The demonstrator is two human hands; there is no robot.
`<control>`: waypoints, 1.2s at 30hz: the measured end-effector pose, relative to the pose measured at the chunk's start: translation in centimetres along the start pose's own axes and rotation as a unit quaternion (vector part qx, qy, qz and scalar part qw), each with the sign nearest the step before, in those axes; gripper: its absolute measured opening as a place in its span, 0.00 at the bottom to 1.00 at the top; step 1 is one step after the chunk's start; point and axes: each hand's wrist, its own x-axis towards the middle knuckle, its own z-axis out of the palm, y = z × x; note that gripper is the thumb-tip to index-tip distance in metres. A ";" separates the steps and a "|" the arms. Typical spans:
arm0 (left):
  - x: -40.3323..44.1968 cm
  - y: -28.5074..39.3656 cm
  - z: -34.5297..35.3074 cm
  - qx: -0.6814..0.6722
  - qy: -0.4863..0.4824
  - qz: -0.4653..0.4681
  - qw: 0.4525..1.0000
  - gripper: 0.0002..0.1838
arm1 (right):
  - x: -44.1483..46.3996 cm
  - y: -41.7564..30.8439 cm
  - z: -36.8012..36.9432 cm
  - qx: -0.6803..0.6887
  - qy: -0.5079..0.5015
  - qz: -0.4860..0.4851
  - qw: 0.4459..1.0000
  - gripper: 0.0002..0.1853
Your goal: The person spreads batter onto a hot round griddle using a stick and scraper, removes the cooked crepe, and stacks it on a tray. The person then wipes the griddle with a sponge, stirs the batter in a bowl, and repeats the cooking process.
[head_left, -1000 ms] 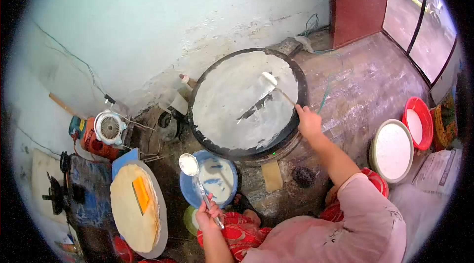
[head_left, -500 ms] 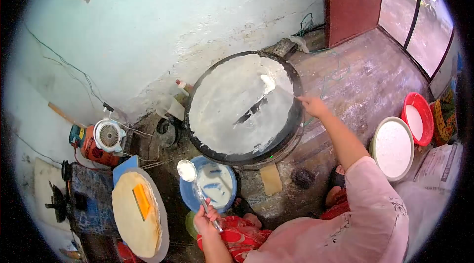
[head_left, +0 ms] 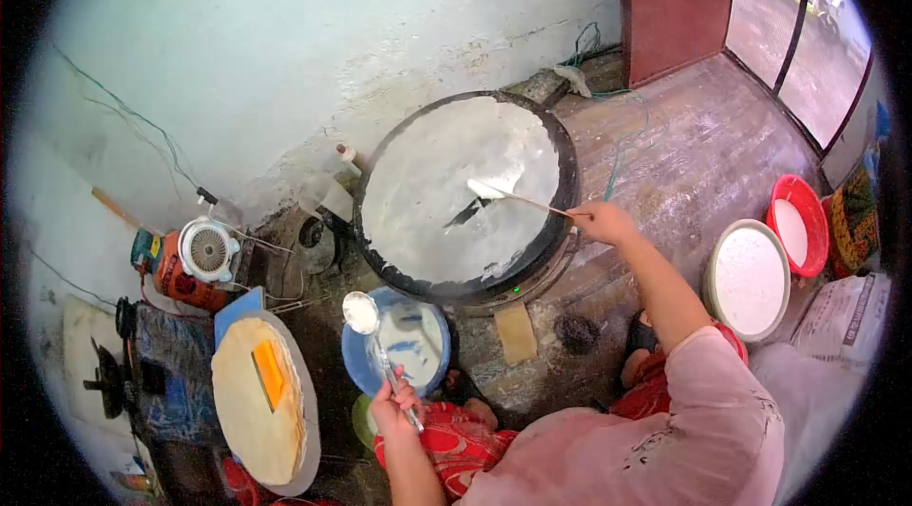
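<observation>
My right hand point(head_left: 605, 222) grips the thin handle of a batter spreader point(head_left: 513, 195), its white-coated head resting on a large round griddle point(head_left: 566, 162). A thin layer of pale batter point(head_left: 427, 178) covers most of the griddle, with a dark bare streak point(head_left: 467, 212) just below the spreader head. My left hand point(head_left: 396, 401) is closed around the metal handle of a ladle point(head_left: 360, 312), whose bowl is coated white and held over the edge of a blue basin point(head_left: 351, 359) with white batter in it.
At left, a stack of thin flatbreads point(head_left: 252, 392) bears an orange scraper point(head_left: 270, 375). Beyond it is a white round blower point(head_left: 208, 250). On the right stand a pale basin of batter point(head_left: 750, 280) and a red basin point(head_left: 819, 221). A wall rises behind the griddle.
My right hand has moved slightly toward me, drawing the spreader head left and down over the batter. The dark streak has become smaller. My left hand holds the ladle nearly still.
</observation>
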 end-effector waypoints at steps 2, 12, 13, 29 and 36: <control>0.3 0.3 -0.7 0.013 -0.005 -0.002 1.000 0.19 | -0.5 1.1 -0.3 0.031 0.025 0.048 0.998 0.14; -0.7 -0.1 -0.4 0.046 -0.033 -0.013 0.998 0.19 | -3.0 -2.5 5.5 0.001 0.016 -0.042 0.999 0.15; -0.8 0.0 -0.5 0.043 -0.035 -0.011 0.998 0.19 | -2.3 -0.9 6.3 -0.001 0.017 -0.045 0.999 0.15; -1.2 -3.7 3.1 0.276 -0.095 0.078 0.953 0.14 | -6.7 -3.0 15.8 0.073 0.140 -0.008 0.987 0.14; 4.0 -5.8 5.1 0.292 -0.026 0.079 0.953 0.11 | -6.8 -5.7 15.5 0.183 0.046 -0.005 0.982 0.14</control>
